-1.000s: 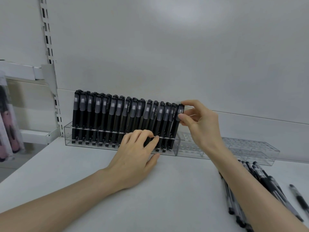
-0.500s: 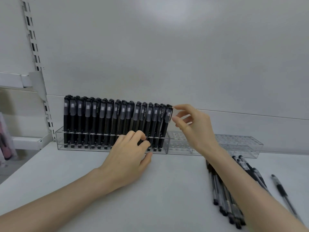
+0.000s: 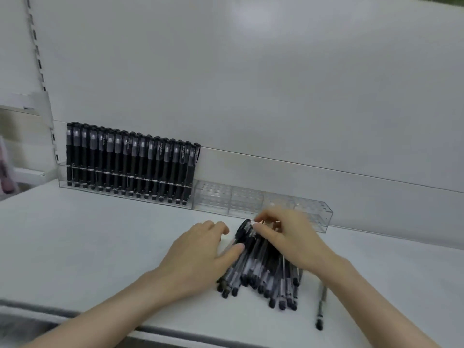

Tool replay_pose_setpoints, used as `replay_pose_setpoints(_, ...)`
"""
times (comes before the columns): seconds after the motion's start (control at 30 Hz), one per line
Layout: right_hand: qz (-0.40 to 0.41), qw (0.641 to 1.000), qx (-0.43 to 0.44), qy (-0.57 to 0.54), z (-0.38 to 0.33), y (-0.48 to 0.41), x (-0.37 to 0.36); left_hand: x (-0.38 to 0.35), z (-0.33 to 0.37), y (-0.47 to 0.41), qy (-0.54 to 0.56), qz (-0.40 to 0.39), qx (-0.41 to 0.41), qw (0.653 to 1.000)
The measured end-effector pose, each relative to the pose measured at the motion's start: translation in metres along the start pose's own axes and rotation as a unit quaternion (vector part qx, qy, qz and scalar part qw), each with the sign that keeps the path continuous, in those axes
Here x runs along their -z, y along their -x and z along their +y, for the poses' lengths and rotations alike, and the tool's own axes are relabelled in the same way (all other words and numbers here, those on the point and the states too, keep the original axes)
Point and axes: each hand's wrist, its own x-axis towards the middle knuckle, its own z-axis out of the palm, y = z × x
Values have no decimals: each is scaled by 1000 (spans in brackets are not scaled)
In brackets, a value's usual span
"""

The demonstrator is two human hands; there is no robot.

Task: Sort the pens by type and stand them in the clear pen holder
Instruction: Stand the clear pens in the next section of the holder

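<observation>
The clear pen holder (image 3: 251,202) runs along the back wall of the white shelf. Its left half holds a full row of upright black capped pens (image 3: 130,164); its right half has no pens in it. A pile of clear-barrelled pens with black caps (image 3: 263,272) lies on the shelf in front of that right half. My left hand (image 3: 200,254) rests at the pile's left side, thumb touching the pens, fingers relaxed. My right hand (image 3: 288,237) lies over the pile's far end, with fingers and thumb curled round the pens' upper ends.
One loose pen (image 3: 321,307) lies apart to the right of the pile, near the shelf's front edge (image 3: 175,332). A slotted upright and a shelf bracket (image 3: 42,106) stand at the far left. Pink items (image 3: 6,182) hang at the left border.
Both hands have left the row of standing black pens and come down to the pile of loose pens on the shelf. The view has tilted down and to the right.
</observation>
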Motion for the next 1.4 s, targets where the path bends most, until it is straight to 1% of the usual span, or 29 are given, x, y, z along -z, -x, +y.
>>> replay_pose_setpoints(0.13,-38,998,33,22,15,14,0,-16,30,2,4,-6,69,998)
replay_pose_setpoints(0.27,-37,998,47,3,23,18,-2,-18,39,-6,61,-48,140,987)
replay_pose_setpoints(0.33,-37,998,48,2,27,20,-4,-17,34,-12,78,-71,157,982)
replay_pose_setpoints(0.5,-39,999,30,1,29,20,-8,-1,21,-30,127,-131,177,967)
replay_pose_setpoints(0.63,-44,999,23,8,29,20,-8,10,25,-29,108,-161,161,968)
replay_pose_setpoints(0.93,-49,998,17,-39,25,25,-1,5,39,-13,52,-152,135,978)
replay_pose_setpoints(1.03,-50,997,13,-50,22,26,1,4,33,-10,72,-126,139,980)
replay_pose_setpoints(1.13,-30,998,20,-54,18,25,4,8,23,-12,90,-103,140,981)
replay_pose_setpoints(1.2,-17,996,17,-87,11,20,8,15,17,-14,132,-62,141,979)
replay_pose_setpoints(1.23,-8,992,14,-122,6,15,9,19,14,-16,187,-43,134,972)
replay_pose_setpoints(1.27,2,986,8,-167,0,9,11,24,11,-17,261,-34,119,957)
replay_pose_setpoints(1.33,22,964,-6,-266,-15,-7,11,32,7,-21,393,-49,73,915)
replay_pose_setpoints(1.37,40,950,-12,-310,-23,-17,11,34,4,-24,423,-56,49,903)
replay_pose_setpoints(1.4,66,934,-16,-350,-30,-26,10,36,0,-29,432,-58,29,900)
